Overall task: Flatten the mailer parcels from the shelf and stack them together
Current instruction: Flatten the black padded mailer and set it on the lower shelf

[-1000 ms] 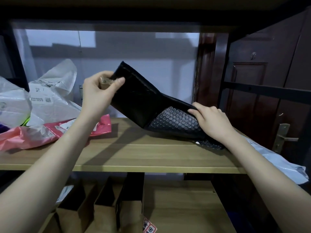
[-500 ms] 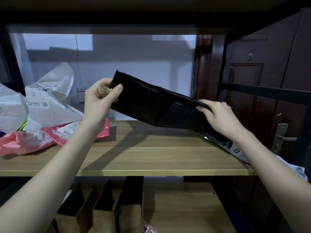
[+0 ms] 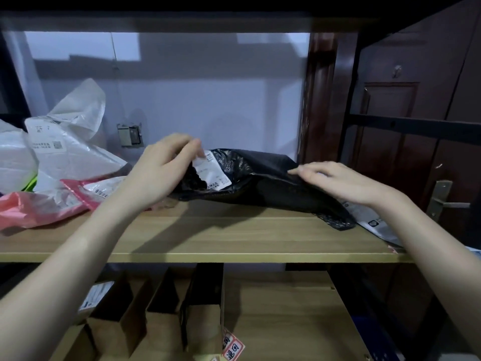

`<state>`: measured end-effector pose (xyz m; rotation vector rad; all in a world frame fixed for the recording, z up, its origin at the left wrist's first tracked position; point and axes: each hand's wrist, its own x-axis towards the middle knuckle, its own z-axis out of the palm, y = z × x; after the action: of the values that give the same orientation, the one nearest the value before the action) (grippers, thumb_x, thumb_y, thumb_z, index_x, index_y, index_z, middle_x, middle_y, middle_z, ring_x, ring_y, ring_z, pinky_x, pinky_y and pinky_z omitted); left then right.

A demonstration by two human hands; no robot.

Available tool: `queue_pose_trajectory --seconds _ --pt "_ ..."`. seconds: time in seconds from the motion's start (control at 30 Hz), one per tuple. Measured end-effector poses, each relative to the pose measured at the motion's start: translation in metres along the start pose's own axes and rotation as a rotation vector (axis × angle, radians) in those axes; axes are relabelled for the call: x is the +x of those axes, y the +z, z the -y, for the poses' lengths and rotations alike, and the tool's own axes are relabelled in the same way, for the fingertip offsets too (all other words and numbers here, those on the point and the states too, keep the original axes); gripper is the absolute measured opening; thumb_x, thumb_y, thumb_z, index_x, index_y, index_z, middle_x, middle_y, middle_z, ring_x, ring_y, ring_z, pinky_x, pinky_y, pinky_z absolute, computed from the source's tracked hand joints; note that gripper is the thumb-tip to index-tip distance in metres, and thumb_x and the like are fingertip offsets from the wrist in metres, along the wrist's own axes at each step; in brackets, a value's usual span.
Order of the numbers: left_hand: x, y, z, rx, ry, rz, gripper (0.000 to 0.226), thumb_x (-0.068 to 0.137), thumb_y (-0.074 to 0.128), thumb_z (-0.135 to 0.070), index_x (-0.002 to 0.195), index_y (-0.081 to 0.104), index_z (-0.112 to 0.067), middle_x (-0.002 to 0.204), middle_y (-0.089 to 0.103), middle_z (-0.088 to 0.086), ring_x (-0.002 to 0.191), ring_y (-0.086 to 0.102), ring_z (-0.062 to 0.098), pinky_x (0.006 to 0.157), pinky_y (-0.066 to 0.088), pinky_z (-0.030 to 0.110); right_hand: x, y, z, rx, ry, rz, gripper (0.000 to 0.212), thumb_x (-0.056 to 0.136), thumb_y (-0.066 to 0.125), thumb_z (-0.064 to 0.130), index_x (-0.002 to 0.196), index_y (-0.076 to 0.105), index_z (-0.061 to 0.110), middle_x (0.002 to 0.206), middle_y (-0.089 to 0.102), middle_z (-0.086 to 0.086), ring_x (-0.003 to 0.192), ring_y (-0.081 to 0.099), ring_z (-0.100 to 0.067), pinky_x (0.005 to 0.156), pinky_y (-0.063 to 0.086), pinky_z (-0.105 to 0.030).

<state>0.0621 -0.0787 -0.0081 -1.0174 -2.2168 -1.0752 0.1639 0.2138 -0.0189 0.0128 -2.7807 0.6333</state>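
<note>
Black mailer: found lying low across the middle of the wooden shelf, its right end resting on the board and overlapping a grey mailer at the shelf's right edge. The surface is creased; a white shipping label is seen on its left portion.

Left hand: closed on the left end of the black mailer, the thumb and fingers pinched at the upper edge beside the label. That end is held slightly off the board.

Right hand: laid palm down on the right half of the black mailer, fingers spread and extended flat. No grasp is made; the hand is pressed on top only.

Pink mailer: noted flat on the left of the shelf, near the left wrist; contact with the black mailer cannot be told.

White mailers: piled crumpled behind the pink one, against the rear wall.

Lower shelf: brown cardboard boxes are stood upright; a red-and-white sticker is seen on one.

Right background: a dark wooden door with a metal handle.
</note>
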Motion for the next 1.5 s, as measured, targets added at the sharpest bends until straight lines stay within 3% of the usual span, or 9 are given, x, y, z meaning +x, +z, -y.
queue_pose_trajectory --seconds 0.07,0.23,0.4,0.57,0.7,0.87,1.17,1.37,1.5 --pt "0.019 0.009 0.000 0.084 -0.061 -0.067 0.030 0.095 0.039 -0.047 0.102 0.056 -0.023 0.110 0.058 -0.002 0.102 0.052 0.014 0.084 0.033 0.029 0.008 -0.003 0.006 0.030 -0.005 -0.118 0.062 0.086 0.025 0.064 0.113 0.065 0.025 0.122 0.059 0.005 0.120 0.049 -0.014 0.103 0.034 -0.031" --pt "0.070 0.029 0.011 0.133 -0.350 0.301 0.075 0.091 0.024 -0.064 0.145 0.027 -0.012 0.151 0.031 0.012 0.140 0.028 0.026 0.112 0.022 0.041 0.047 -0.009 0.029 -0.043 -0.062 -0.146 0.045 0.100 0.030 0.036 0.135 0.048 0.013 0.143 0.045 -0.005 0.134 0.037 -0.017 0.109 0.022 -0.024" --pt "0.060 0.064 0.019 0.309 -0.253 0.446 0.064 0.092 0.028 -0.062 0.145 0.026 -0.025 0.148 0.034 0.012 0.137 0.030 0.028 0.112 0.024 0.042 0.079 0.002 0.038 -0.059 -0.051 0.077 0.051 0.100 0.031 0.040 0.146 0.028 0.019 0.155 0.025 0.002 0.143 0.020 -0.011 0.109 0.010 -0.016" --pt "0.034 0.079 0.040 0.391 -0.131 0.421 0.088 0.076 0.035 -0.081 0.147 0.007 -0.037 0.156 0.017 -0.004 0.144 0.018 0.023 0.115 0.018 0.052 0.084 0.021 0.024 -0.100 0.042 0.188 0.052 0.098 0.026 0.049 0.147 0.021 0.032 0.159 0.010 0.007 0.147 0.001 -0.011 0.119 -0.004 -0.045" --pt "0.033 0.076 0.048 0.372 -0.100 0.592 0.115 0.051 0.033 -0.091 0.147 -0.008 -0.042 0.159 -0.007 -0.012 0.147 -0.004 0.016 0.118 0.011 0.050 0.071 0.035 0.007 -0.184 0.055 0.261 0.050 0.100 0.018 0.046 0.148 0.012 0.033 0.159 0.003 0.009 0.146 -0.005 -0.009 0.117 -0.010 -0.044" --pt "0.026 0.081 0.055 0.305 -0.150 0.770 0.105 0.071 0.048 -0.077 0.146 -0.016 -0.040 0.156 -0.022 -0.011 0.144 -0.019 0.013 0.120 -0.002 0.042 0.066 0.057 -0.008 -0.291 0.068 0.309 0.051 0.100 0.012 0.046 0.149 0.007 0.033 0.159 -0.002 0.010 0.145 -0.008 -0.007 0.117 -0.011 -0.044" --pt "0.032 0.073 0.047 0.338 -0.206 0.974 0.093 0.082 0.042 -0.070 0.147 -0.017 -0.037 0.155 -0.023 -0.012 0.143 -0.020 0.011 0.117 -0.006 0.040 0.063 0.071 -0.021 -0.217 0.089 0.354 0.051 0.099 0.009 0.048 0.148 0.004 0.036 0.158 -0.004 0.012 0.144 -0.010 -0.004 0.117 -0.013 -0.041" --pt "0.024 0.067 -0.005 0.226 -0.052 0.786 0.073 0.090 0.032 -0.063 0.151 0.012 -0.028 0.159 0.009 -0.011 0.144 -0.001 0.001 0.108 0.000 0.016 0.062 0.069 -0.016 -0.185 0.123 0.337 0.052 0.099 0.010 0.049 0.148 0.010 0.034 0.159 0.001 0.009 0.146 -0.005 -0.008 0.118 -0.008 -0.044" --pt "-0.001 0.083 -0.027 0.491 0.168 0.723 0.076 0.091 0.041 -0.059 0.151 0.009 -0.026 0.160 0.001 -0.003 0.145 0.018 0.015 0.110 0.027 0.029 0.057 0.067 -0.003 -0.170 0.132 0.325 0.054 0.097 0.007 0.052 0.148 0.009 0.036 0.159 0.002 0.007 0.147 -0.003 -0.014 0.118 -0.006 -0.049"
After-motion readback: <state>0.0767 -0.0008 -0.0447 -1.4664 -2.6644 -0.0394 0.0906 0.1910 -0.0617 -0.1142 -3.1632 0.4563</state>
